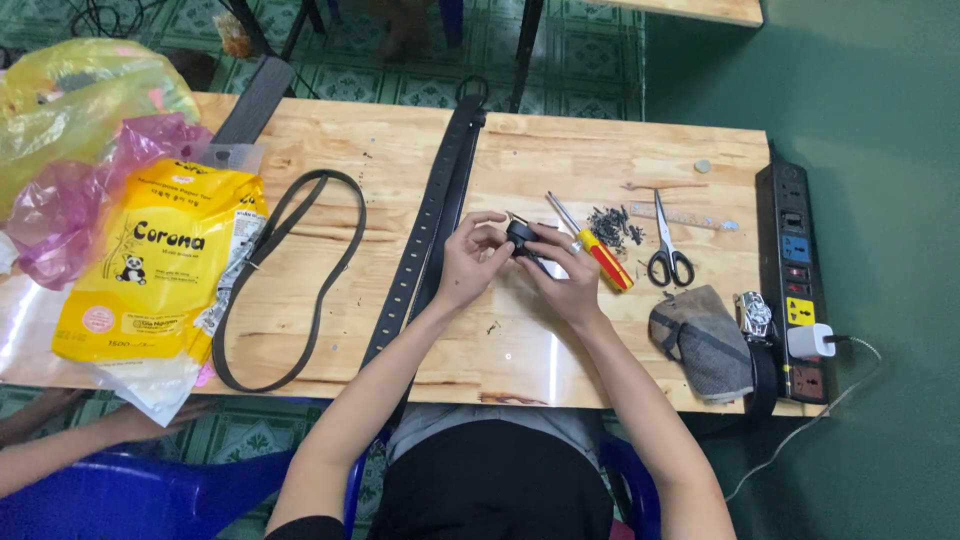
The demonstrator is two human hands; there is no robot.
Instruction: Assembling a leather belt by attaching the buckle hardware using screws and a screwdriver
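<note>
1. Far left: a yellow plastic tissue pack [150, 265] and a looped thin black strap [290, 280], both well clear of the work.
2. Middle: left hand [470, 262] and right hand [565, 280] both pinch a small black belt buckle [521, 236] at the long black punched leather belt [430, 235]. Looks like the fitting step; next move probably needs a steady hold.
3. Right: red-and-yellow screwdriver [600, 250] just beside, then black-handled scissors [668, 255]. Bare wood toward the near edge leaves room.

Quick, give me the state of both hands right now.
Left hand: closed on the small black buckle piece, fingers pinching it.
Right hand: closed on the same buckle piece from the other side.
</note>
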